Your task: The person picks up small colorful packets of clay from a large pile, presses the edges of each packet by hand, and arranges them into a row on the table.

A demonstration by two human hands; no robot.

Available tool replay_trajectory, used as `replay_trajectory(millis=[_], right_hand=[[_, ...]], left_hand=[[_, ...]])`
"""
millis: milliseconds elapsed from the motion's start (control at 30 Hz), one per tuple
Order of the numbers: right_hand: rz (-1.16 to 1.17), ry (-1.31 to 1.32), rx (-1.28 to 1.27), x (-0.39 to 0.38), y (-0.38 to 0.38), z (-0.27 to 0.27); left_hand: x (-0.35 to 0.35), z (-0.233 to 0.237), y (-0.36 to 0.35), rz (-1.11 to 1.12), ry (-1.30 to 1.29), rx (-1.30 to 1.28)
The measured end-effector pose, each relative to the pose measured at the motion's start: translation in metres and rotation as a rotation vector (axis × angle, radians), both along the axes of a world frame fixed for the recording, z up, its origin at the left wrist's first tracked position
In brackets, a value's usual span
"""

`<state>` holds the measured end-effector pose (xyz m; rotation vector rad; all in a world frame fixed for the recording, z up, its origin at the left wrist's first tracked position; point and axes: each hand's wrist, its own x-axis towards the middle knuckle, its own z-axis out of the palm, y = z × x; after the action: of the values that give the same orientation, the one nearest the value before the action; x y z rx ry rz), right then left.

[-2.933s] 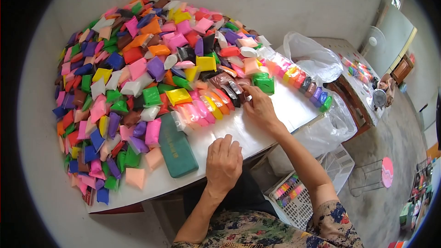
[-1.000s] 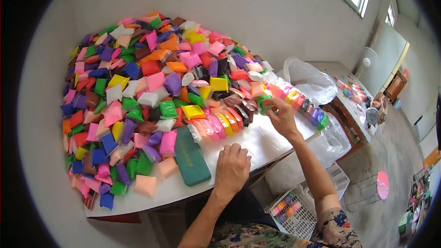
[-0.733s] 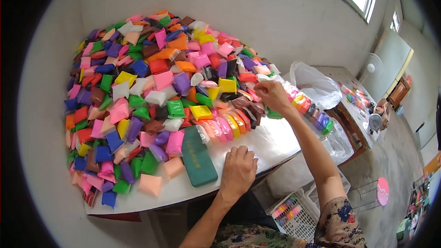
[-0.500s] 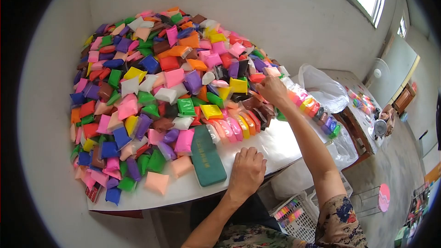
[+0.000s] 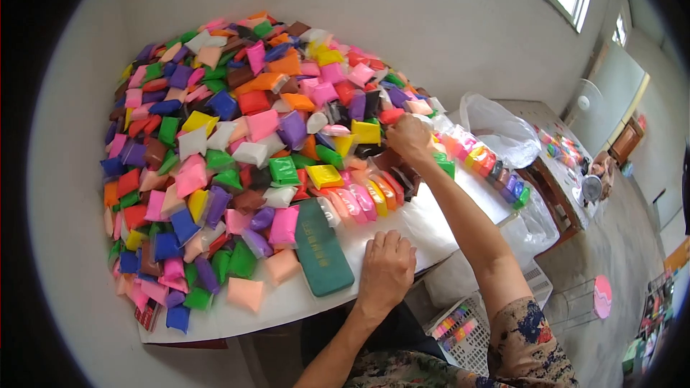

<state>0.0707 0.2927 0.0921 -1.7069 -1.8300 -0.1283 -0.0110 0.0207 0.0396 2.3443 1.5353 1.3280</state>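
My right hand [image 5: 410,136] reaches to the far end of a row of small plastic packets [image 5: 370,197], its fingers bent down among brown and dark packets. What the fingertips grip is hidden. The row runs from white through pink, yellow, orange and red to brown. A green packet [image 5: 443,164] lies beside my right wrist. My left hand [image 5: 388,266] rests on the white tabletop near its front edge, fingers curled in, with nothing visible in them. Left of it lies a dark green pouch-like case [image 5: 323,248] with gold lettering.
A large heap of coloured packets [image 5: 215,151] covers the table's left and back. Right of my forearm lies another packet row [image 5: 492,169], beside clear plastic bags [image 5: 499,133]. Below stands a white basket [image 5: 467,334] with packets. A second table [image 5: 550,122] is farther right.
My right hand has shifted slightly left and down toward the brown packets, and the green packet by the wrist shows more. My left hand stays put. The camera view has shifted a little.
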Motion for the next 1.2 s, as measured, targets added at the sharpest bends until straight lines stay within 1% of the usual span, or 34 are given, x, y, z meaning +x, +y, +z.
replay_trajectory(millis=[133, 233, 333, 367, 467, 600, 700, 800, 833, 900, 1000, 1067, 1133, 1200], right_hand=[[0.090, 0.010, 0.035, 0.002, 0.000, 0.000], [0.214, -0.021, -0.021, 0.015, -0.010, 0.012], [0.283, -0.027, -0.112, 0.021, -0.013, 0.017], [0.273, -0.051, -0.135, 0.023, -0.014, 0.019], [0.330, 0.173, -0.016, 0.036, -0.012, 0.014], [0.410, 0.343, 0.041, 0.051, -0.016, 0.022], [0.471, 0.609, -0.030, 0.057, -0.019, 0.026], [0.488, 0.802, -0.078, 0.073, -0.050, 0.040], [0.574, 0.934, -0.123, 0.082, -0.061, 0.040], [0.595, 0.928, -0.288, 0.108, -0.090, 0.042], [0.640, 0.870, -0.576, 0.131, -0.128, 0.034], [0.557, 0.797, -0.728, 0.133, -0.148, 0.018], [0.556, 0.597, -0.721, 0.129, -0.160, -0.003], [0.590, 0.369, -0.484, 0.131, -0.159, -0.032]], left_hand=[[0.000, 0.002, 0.000, 0.016, 0.050, 0.039], [0.001, 0.003, -0.001, 0.016, 0.056, 0.014], [0.001, 0.003, -0.002, 0.020, 0.050, -0.015], [0.001, 0.003, -0.001, 0.019, 0.047, -0.011], [0.000, 0.004, -0.002, 0.022, 0.048, -0.006], [0.001, 0.002, -0.001, 0.024, 0.039, 0.023], [0.001, 0.003, -0.002, 0.022, 0.046, 0.007], [0.001, 0.004, -0.003, 0.022, 0.036, 0.009], [0.001, 0.004, -0.004, 0.020, 0.021, 0.000], [0.000, 0.003, -0.003, 0.017, -0.014, -0.011], [0.000, 0.002, 0.000, 0.056, -0.074, 0.055], [0.001, 0.002, 0.000, 0.052, -0.069, 0.062], [0.000, 0.004, -0.001, 0.045, -0.037, 0.047], [0.000, 0.005, -0.002, 0.042, 0.017, 0.014]])
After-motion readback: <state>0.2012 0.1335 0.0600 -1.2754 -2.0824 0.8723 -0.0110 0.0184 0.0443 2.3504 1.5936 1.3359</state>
